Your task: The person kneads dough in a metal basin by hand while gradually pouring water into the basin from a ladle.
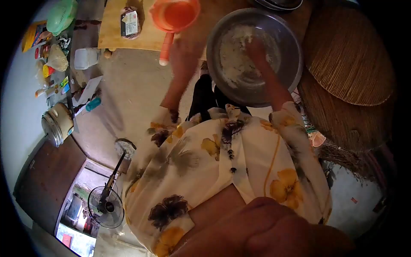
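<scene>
Tabletop, round metal basin (hand in flour)

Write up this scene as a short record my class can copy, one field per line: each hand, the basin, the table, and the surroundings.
Right hand: down in the pale, floury mixture, fingers partly hidden
Left hand: blurred, beside the orange dipper's handle; contact cannot be told
Basin: large, round, grey, with the mixture inside
Table: yellowish; bears the orange dipper and a labelled package
Right side: round, brown, ribbed mats, overlapping
Left side: standing fan, lower left
</scene>
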Motion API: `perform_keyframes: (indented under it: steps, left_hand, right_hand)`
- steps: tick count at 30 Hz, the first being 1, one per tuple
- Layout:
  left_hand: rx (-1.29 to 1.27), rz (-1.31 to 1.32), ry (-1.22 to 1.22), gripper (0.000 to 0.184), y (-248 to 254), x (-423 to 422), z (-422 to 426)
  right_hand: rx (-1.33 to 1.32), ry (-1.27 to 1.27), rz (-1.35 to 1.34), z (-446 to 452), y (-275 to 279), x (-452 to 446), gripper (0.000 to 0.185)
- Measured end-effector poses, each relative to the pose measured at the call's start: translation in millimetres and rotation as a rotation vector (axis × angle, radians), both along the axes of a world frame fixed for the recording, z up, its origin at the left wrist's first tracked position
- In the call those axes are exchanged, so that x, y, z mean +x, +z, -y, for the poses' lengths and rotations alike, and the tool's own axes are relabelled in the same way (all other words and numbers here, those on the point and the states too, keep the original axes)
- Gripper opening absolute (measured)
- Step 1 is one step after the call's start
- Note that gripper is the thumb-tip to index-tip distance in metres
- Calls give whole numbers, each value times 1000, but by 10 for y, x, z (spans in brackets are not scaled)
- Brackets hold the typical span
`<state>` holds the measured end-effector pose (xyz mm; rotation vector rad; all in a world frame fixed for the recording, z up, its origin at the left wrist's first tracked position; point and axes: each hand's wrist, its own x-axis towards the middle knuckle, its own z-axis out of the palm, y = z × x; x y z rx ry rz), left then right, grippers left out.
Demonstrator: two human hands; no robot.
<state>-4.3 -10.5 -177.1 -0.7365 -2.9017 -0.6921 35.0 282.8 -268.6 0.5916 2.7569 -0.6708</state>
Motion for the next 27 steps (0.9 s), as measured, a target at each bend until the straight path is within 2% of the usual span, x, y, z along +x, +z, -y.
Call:
perform_keyframes:
  steps: [2, 3, 5, 6, 7, 9, 10, 12, 14, 16, 17, 18, 19, 20, 23, 25, 27]
  left_hand:
    - [17, -165, 326, 56, 166, -248, 254]
    - [18, -169, 324, 56, 15, -356, 438]
    - [171, 308, 343, 65, -451, -565, 765]
    - [351, 638, 298, 60, -439, -653, 775]
    - [348, 638, 295, 60, -409, -636, 772]
    - [791, 1101, 249, 49, -347, -641, 721]
    - [784, 1105, 246, 49, -298, -601, 733]
    - [673, 1045, 244, 36, -156, -581, 742]
    - [604, 1022, 247, 34, 40, -524, 739]
    - [538, 997, 258, 33, 371, -440, 731]
    - [432, 979, 244, 34, 627, -410, 681]
    - [327, 959, 231, 35, 834, -375, 652]
    - [320, 954, 225, 35, 965, -344, 647]
    - [315, 931, 182, 37, 1050, -322, 647]
    - [222, 847, 65, 40, 1243, -220, 625]
    - [134, 787, -11, 41, 1361, -124, 583]
    - [44, 553, -234, 45, 1453, -42, 494]
  right_hand:
    - [-35, -65, -22, -221, 112, 69, 48]
    - [-111, -25, -26, -268, 214, 150, 49]
    - [-188, 21, -30, -346, 190, 256, 50]
    - [-44, 103, -42, -389, -26, 325, 50]
    - [99, 181, -49, -356, -59, 364, 51]
    - [68, 80, -103, -432, -97, 314, 51]
    - [33, -13, -143, -447, -65, 330, 52]
    - [21, -21, -117, -520, 8, 336, 55]
    - [3, -30, -90, -541, 144, 360, 57]
    - [270, 291, 157, -402, 447, 472, 63]
    - [264, 284, 152, -323, 442, 552, 63]
    - [312, 405, 166, -242, 390, 649, 65]
    - [362, 524, 179, -161, 413, 708, 67]
    - [358, 517, 174, -92, 416, 745, 67]
    - [334, 377, -29, -16, 457, 860, 65]
    - [427, 341, -180, -114, 263, 920, 65]
    - [333, 297, -231, -184, 172, 959, 61]
